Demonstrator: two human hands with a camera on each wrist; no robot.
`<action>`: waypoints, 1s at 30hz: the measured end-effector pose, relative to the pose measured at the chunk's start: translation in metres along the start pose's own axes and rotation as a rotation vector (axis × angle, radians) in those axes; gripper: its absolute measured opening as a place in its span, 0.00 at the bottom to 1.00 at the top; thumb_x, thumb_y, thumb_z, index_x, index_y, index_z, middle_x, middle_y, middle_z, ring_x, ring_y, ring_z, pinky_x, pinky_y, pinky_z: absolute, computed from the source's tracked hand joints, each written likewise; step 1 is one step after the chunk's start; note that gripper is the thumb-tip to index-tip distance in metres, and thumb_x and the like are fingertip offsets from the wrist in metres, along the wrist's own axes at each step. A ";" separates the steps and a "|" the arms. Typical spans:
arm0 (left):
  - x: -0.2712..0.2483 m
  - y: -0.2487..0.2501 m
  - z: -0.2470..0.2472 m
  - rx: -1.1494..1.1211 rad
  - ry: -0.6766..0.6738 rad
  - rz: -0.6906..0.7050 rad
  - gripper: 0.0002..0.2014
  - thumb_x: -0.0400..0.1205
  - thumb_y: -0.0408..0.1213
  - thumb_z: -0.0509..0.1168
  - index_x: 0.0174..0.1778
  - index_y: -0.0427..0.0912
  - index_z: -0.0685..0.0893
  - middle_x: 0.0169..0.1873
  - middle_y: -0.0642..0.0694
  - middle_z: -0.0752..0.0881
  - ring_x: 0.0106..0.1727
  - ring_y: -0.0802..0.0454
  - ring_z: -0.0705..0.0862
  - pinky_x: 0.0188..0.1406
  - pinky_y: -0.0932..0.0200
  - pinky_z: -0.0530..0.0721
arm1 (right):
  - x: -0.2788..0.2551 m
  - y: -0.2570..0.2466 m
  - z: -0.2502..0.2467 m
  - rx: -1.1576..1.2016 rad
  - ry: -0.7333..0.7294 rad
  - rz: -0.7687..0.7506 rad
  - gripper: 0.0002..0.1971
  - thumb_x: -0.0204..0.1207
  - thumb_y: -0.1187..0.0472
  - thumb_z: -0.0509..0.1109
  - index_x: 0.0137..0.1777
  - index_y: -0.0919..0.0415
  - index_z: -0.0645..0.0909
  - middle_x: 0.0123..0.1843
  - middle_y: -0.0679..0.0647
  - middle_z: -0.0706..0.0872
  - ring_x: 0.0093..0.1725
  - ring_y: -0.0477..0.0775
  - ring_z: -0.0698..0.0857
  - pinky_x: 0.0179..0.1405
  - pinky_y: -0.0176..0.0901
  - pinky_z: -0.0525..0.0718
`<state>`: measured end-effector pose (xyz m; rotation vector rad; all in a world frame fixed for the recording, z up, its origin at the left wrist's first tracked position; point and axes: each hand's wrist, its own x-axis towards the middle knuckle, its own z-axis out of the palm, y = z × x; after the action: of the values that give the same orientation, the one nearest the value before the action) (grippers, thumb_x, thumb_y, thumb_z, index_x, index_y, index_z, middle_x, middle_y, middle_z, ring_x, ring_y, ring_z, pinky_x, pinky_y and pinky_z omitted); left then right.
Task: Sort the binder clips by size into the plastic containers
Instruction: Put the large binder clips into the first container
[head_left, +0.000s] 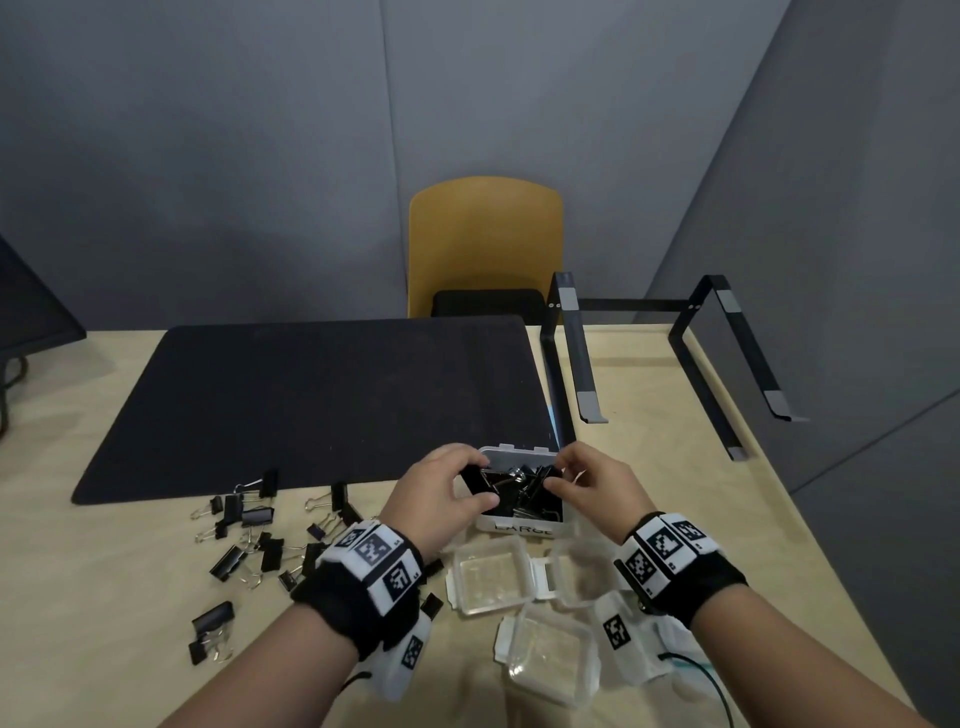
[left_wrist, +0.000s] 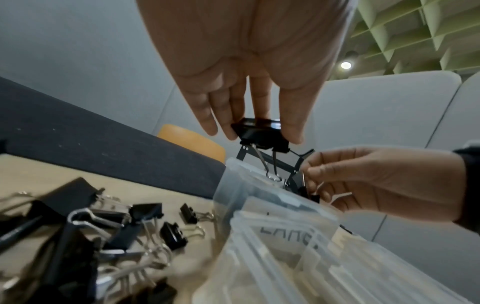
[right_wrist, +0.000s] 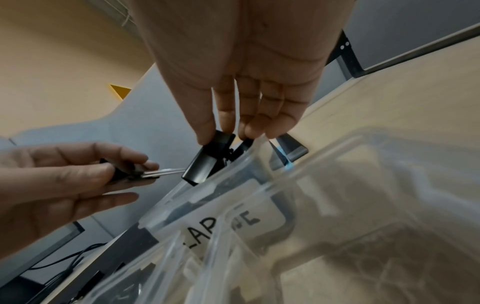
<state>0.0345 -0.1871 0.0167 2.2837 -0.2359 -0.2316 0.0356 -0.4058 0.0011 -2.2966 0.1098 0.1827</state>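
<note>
A clear plastic container marked LARGE (head_left: 522, 529) holds several big black binder clips. Both hands hover over its opening. My left hand (head_left: 480, 480) pinches a large black clip (left_wrist: 262, 133) by its body, with the wire handles hanging down toward the container. My right hand (head_left: 558, 475) pinches another black clip (right_wrist: 205, 162) at the container's rim, between thumb and fingers. Two clear containers (head_left: 488, 577) (head_left: 550, 654) stand nearer to me with nothing in them. Several loose black clips of mixed sizes (head_left: 249, 540) lie on the table to the left.
A black mat (head_left: 311, 395) covers the table behind the clips. A black metal stand (head_left: 571, 364) rises at the back right, and a yellow chair (head_left: 483, 234) stands beyond the table. A dark monitor edge (head_left: 31, 312) shows at far left.
</note>
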 end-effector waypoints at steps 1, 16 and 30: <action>0.002 0.001 0.004 0.004 0.001 0.012 0.15 0.75 0.45 0.73 0.56 0.55 0.81 0.55 0.63 0.79 0.59 0.63 0.78 0.63 0.63 0.75 | 0.000 -0.001 0.000 -0.007 -0.012 -0.014 0.07 0.72 0.56 0.75 0.49 0.52 0.82 0.39 0.47 0.81 0.35 0.44 0.78 0.45 0.42 0.81; 0.010 -0.024 0.029 0.188 0.029 0.067 0.17 0.76 0.54 0.68 0.61 0.60 0.84 0.70 0.58 0.77 0.79 0.56 0.62 0.80 0.51 0.59 | 0.000 0.001 -0.012 -0.063 -0.144 -0.062 0.07 0.74 0.68 0.71 0.43 0.53 0.82 0.44 0.50 0.85 0.47 0.53 0.83 0.52 0.43 0.80; -0.010 -0.024 0.031 0.255 0.066 0.118 0.20 0.81 0.55 0.61 0.69 0.59 0.78 0.72 0.53 0.74 0.76 0.55 0.64 0.77 0.58 0.59 | 0.002 -0.004 -0.005 -0.008 -0.084 -0.037 0.04 0.72 0.61 0.74 0.41 0.56 0.81 0.39 0.50 0.85 0.40 0.48 0.83 0.45 0.43 0.84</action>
<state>0.0199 -0.1911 -0.0208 2.5138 -0.3840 -0.0675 0.0391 -0.4063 0.0071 -2.2940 0.0235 0.2606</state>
